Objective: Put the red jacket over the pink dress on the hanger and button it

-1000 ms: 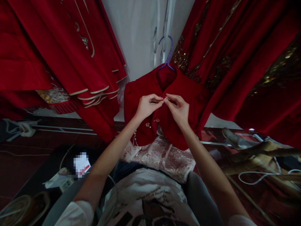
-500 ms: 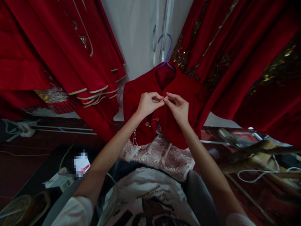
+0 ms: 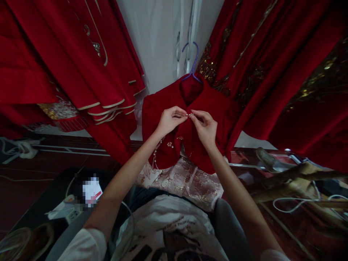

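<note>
A red jacket (image 3: 154, 112) on a purple hanger (image 3: 193, 65) lies in front of me, its lower part over a shiny pink cloth (image 3: 179, 175). At its neckline, my left hand (image 3: 172, 120) and my right hand (image 3: 206, 127) meet, both with fingers pinched. Between the fingertips shows a small beaded fastener (image 3: 189, 115), one hand on each side of it. Lower on the jacket front sit beaded ornaments (image 3: 170, 145), and a beaded string (image 3: 154, 157) runs along the left side.
Red garments (image 3: 103, 72) hang at the left, and more with gold trim (image 3: 272, 72) hang at the right. White cabinet doors (image 3: 152, 36) stand behind. A dark stool (image 3: 40, 206) at lower left bears a power strip (image 3: 74, 214). Wood pieces and a white cable (image 3: 288, 210) lie at right.
My fingertips have come closer together at the neckline, and the fastener's two sides now look joined or nearly so. The jacket has hardly moved.
</note>
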A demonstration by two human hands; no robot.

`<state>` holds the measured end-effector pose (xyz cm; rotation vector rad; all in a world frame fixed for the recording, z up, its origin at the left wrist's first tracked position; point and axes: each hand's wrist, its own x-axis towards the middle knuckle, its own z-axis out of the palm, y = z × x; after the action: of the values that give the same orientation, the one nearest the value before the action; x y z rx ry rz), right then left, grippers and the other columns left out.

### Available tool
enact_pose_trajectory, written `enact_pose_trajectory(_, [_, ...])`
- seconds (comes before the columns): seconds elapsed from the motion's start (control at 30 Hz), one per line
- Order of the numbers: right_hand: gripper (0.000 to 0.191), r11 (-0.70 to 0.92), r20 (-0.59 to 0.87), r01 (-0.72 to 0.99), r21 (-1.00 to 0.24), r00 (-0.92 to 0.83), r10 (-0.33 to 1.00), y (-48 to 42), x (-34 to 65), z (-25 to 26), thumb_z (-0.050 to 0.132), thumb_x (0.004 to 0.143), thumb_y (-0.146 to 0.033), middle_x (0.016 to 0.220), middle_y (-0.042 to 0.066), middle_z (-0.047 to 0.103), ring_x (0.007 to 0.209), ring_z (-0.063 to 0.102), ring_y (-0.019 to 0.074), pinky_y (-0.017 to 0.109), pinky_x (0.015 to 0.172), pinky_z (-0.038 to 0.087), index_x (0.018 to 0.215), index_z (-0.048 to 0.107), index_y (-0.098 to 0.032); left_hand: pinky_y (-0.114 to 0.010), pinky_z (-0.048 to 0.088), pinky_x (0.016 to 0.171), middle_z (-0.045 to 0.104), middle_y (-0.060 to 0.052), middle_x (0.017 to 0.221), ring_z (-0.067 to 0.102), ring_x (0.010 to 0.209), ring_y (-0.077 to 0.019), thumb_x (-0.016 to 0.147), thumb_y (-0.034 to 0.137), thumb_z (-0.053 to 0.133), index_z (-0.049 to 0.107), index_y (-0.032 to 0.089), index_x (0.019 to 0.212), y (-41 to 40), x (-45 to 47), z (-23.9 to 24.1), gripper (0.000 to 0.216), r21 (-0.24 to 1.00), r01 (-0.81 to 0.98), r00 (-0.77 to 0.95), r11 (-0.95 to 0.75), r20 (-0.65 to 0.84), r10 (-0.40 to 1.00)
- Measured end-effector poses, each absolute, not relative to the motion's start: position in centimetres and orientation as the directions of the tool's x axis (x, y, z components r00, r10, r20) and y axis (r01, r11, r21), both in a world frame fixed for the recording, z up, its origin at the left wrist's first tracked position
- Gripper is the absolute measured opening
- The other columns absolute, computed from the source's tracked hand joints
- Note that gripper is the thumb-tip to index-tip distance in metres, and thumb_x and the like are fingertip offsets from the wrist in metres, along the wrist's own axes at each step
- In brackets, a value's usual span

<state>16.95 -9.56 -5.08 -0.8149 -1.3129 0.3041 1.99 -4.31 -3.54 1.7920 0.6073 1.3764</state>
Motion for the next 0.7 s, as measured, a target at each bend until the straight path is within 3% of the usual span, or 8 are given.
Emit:
enact_pose_trajectory(0.2, [0.021, 0.676, 0.723, 0.264, -0.688, 0.333, 0.606, -9.3, 16.4, -5.2, 0.065, 0.086, -0.033, 0.103, 0.007, 0.066, 0.099, 0.065, 0.0169, 0.034, 0.09, 0.057, 0.1, 0.073, -0.02, -0.027, 0.054, 0.079, 0.072, -0.004, 0.084, 0.067, 0.075, -0.0107, 0.07, 0.019, 0.074, 0.067, 0.014, 0.083, -4.3, 2.1, -3.9, 0.015, 0.833, -0.088, 0.283, -0.546, 0.547, 0.788])
enact_pose_trajectory(0.43, [0.019, 0.668, 0.724, 0.28, -0.69, 0.283, 0.629, -9.4, 16.7, -4.9, 0.066, 0.085, -0.033, 0.1, 0.007, 0.068, 0.096, 0.066, 0.0171, 0.034, 0.088, 0.057, 0.096, 0.073, -0.02, -0.023, 0.054, 0.071, 0.07, -0.003, 0.076, 0.065, 0.069, -0.0089, 0.071, 0.01, 0.069, 0.067, 0.013, 0.079, -3.8, 2.0, -3.4, 0.008, 0.807, -0.001, 0.33, -0.591, 0.558, 0.761])
enact_pose_trajectory(0.7, [0.017, 0.677, 0.75, 0.323, -0.661, 0.32, 0.579, -9.8, 16.7, -4.8, 0.064, 0.086, -0.03, 0.101, 0.006, 0.066, 0.098, 0.065, 0.0165, 0.033, 0.088, 0.058, 0.097, 0.074, -0.021, -0.029, 0.058, 0.076, 0.075, -0.007, 0.085, 0.07, 0.075, -0.0136, 0.068, 0.019, 0.077, 0.071, 0.012, 0.087, -5.2, 2.4, -3.1, 0.021, 0.844, -0.05, 0.324, -0.534, 0.519, 0.791])
